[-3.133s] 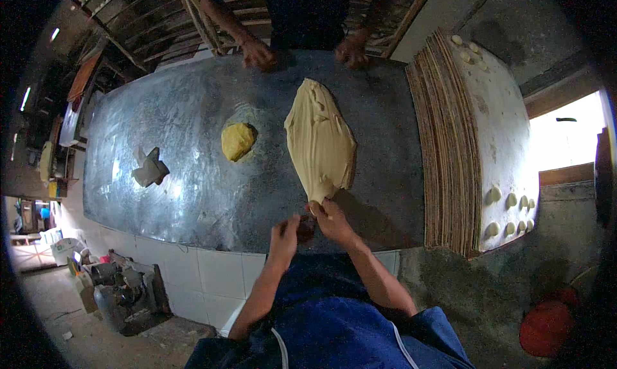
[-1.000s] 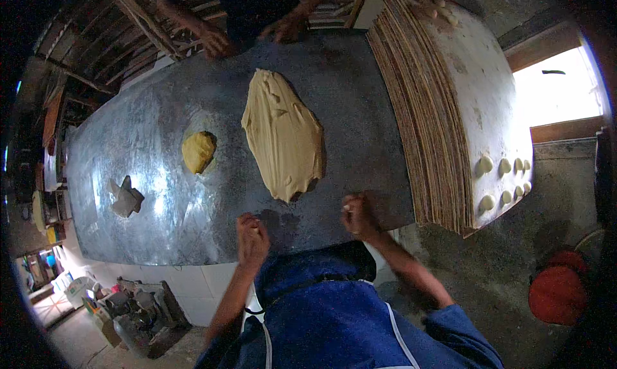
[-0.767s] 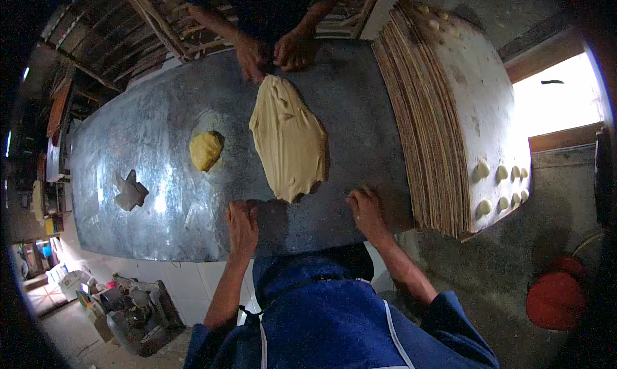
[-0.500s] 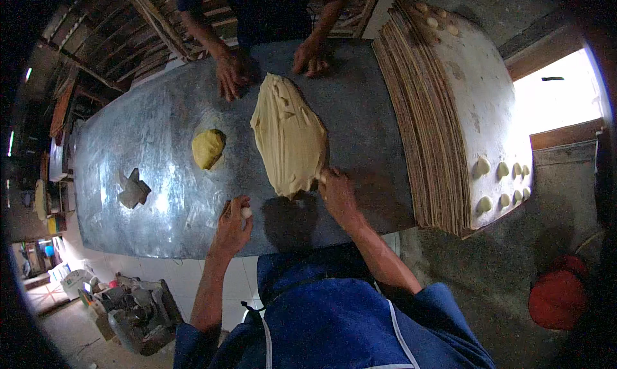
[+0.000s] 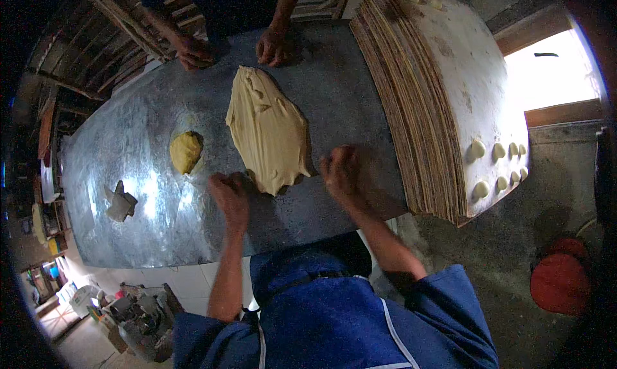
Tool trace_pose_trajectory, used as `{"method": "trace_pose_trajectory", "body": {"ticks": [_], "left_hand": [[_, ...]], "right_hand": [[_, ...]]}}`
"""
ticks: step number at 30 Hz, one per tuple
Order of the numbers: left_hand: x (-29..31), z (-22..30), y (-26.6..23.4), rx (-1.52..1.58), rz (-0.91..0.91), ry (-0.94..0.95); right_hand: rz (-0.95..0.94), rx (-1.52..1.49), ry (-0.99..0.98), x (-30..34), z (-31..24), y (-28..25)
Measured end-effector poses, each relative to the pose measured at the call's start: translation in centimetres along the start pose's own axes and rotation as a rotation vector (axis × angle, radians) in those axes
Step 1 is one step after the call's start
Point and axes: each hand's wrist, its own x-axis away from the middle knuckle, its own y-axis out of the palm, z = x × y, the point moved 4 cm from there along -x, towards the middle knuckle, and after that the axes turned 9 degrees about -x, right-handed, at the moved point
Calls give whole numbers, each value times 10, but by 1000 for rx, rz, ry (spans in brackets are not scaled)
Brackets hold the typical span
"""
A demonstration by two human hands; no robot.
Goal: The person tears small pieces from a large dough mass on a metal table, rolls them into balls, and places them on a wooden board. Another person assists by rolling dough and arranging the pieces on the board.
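Observation:
A long mound of pale dough lies on the dark metal table, its near end narrowed and ragged. My left hand is curled at the table just left of that end, knuckles up; whatever its fingers hold is hidden. To the right of the dough, apart from it, my right hand is also closed, slightly blurred, and its contents cannot be seen. A smaller yellow lump of dough sits left of the big mound, beyond my left hand.
Across the table a co-worker's hands rest near the far edge. A grey crumpled piece lies at the left. A thick stack of boards stands at the right end, with several small dough balls on top. A red object is beyond.
My right hand has come away from the dough's edge. My left hand has turned over, hiding the small dough ball it held. The view has shifted, and the co-worker's left-side hand has drawn back.

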Motion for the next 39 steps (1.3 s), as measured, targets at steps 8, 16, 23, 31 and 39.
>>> {"method": "trace_pose_trajectory", "body": {"ticks": [8, 16, 23, 31, 39], "left_hand": [[20, -65, 7, 100, -246, -41], [64, -58, 7, -116, -51, 385], [64, -46, 26, -119, 19, 250], [57, -92, 16, 267, 67, -8], [86, -131, -9, -288, 75, 180]], "right_hand": [[-230, -88, -170, 18, 41, -26], [-325, -259, -19, 30, -2, -5], [-164, -322, -71, 37, -11, -7], [14, -159, -290, 6, -5, -10], [-521, -364, 169, 2, 56, -43]]}}
